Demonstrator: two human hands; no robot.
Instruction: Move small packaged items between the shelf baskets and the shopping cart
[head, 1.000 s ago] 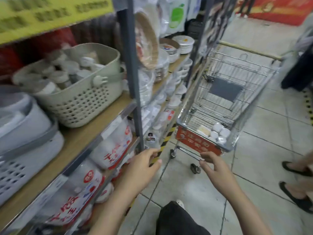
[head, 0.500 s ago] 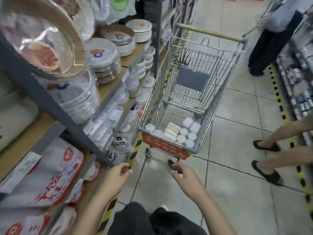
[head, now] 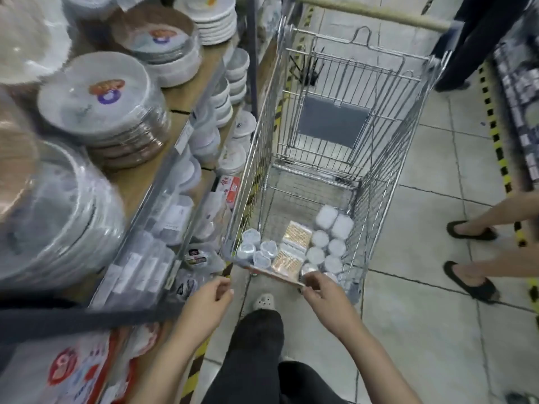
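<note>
The small round tubs [head: 326, 246] and flat packets [head: 294, 236] are lying at the shopping cart's [head: 388, 182] near end. The right hand [head: 326, 298] is reaching its near rim, fingertips hidden, grip unclear. The left hand [head: 208, 298] is hanging beside it, fingers loosely curled, holding nothing.

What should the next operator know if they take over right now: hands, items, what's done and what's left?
Left hand: loosely curled, holds nothing, just short of the cart's near end.
Right hand: at the cart's near rim, fingers by a round tub; a grip cannot be confirmed.
Shopping cart: round white tubs and two flat packs lie at the near end.
Shelf baskets: not in view.
Done: the items lie in the cart. Left: any further transfers.
</note>
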